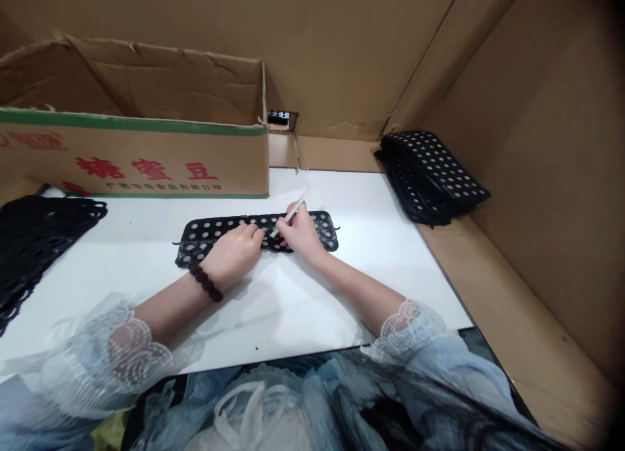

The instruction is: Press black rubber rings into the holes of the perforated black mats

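A long black piece with rows of pale dots [198,236] lies flat across the white tabletop, a thin black end sticking out at each side. My left hand [237,252] is closed, its curled fingers pressed on the middle of this piece; its fingertips are partly hidden. My right hand [300,232] grips a slim white pen-like tool [295,208], held slanted. The tool's lower end meets the dotted piece just right of my left fingers. What kind of tool it is, I cannot tell.
A cardboard box [185,158] with red lettering stands at the back left. Black mesh-like pieces [34,243] lie at the left edge. Folded black dotted pieces [430,174] are piled at the right, against a cardboard wall [547,177]. The white table [312,314] spreads beneath my forearms.
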A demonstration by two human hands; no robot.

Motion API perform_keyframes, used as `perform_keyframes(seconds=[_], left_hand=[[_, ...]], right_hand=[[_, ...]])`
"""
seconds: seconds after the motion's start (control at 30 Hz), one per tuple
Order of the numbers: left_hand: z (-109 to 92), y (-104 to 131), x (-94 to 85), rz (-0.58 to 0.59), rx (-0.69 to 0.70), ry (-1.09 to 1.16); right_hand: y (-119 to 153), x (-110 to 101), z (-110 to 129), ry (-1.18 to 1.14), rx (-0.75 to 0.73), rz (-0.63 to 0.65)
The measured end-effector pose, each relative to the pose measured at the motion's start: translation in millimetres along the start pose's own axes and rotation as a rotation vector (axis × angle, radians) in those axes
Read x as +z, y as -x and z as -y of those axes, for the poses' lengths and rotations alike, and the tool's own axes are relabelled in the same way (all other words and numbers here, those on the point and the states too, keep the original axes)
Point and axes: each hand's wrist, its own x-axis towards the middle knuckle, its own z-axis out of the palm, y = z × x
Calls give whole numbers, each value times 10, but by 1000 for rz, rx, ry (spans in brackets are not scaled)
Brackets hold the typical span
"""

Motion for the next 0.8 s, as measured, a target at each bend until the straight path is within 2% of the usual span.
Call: perform_keyframes(seconds=[0.3, 0.47, 0.57, 0.73, 0.8], left_hand=[[187, 34, 34, 6, 121, 72], [98, 5, 59, -57, 77, 2], [82, -3, 72, -76, 93, 6], [193, 27, 100, -29, 185, 116], [210, 27, 108, -15, 180, 117]], right_hand=[[-25, 11, -18, 138, -44, -27], [-15, 15, -17, 47, 29, -21], [-8, 14, -23, 58, 18, -28], [-8, 15, -32, 146, -67, -56], [-11, 19, -35, 157, -73, -62]])
